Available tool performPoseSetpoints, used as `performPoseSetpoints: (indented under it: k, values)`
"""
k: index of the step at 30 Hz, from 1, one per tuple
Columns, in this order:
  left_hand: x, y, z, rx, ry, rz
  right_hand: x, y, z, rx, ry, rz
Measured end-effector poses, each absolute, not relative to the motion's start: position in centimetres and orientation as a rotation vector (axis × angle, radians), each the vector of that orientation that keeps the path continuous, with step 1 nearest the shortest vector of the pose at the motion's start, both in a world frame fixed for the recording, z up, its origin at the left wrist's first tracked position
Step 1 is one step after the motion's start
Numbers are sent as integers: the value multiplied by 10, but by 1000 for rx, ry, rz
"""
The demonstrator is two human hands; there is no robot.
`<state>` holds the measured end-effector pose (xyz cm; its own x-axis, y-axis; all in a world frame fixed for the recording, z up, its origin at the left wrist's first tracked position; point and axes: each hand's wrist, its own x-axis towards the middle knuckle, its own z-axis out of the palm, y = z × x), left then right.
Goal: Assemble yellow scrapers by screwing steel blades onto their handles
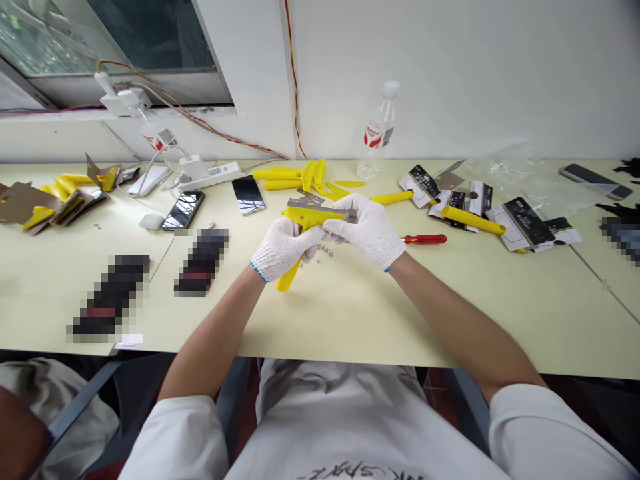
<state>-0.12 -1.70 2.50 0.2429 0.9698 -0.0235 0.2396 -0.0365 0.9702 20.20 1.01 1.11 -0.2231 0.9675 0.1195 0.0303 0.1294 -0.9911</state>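
Observation:
My left hand [280, 250], in a white knitted glove, is wrapped around the handle of a yellow scraper [307, 215]. The handle slants down below that hand, and a grey metal blade [315, 205] lies along the top of the wide head. My right hand [373, 230], gloved too, has its thumb and fingers closed on the right end of the head. Small metal screws or nuts [325, 250] lie on the table just under the hands. Beside my right wrist is a screwdriver with a red handle [427, 239].
Behind the hands lie more yellow scraper parts [290, 178]. Black-and-white cards with yellow handles [473, 219] are at right, near a clear plastic bag [525, 177]. A bottle [379, 133] stands by the wall. Phones [249, 195] and a power strip [215, 173] are at left.

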Motion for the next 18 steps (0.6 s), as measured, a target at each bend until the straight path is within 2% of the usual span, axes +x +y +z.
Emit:
performPoseSetpoints:
  k: [12,18]
  values:
    - [0,-14,14,1387,1094,934,207,14,9,-1022,-1523,1275]
    - [3,-13,13,1283,1055,970,208,16,5,-1076,-1585,1185]
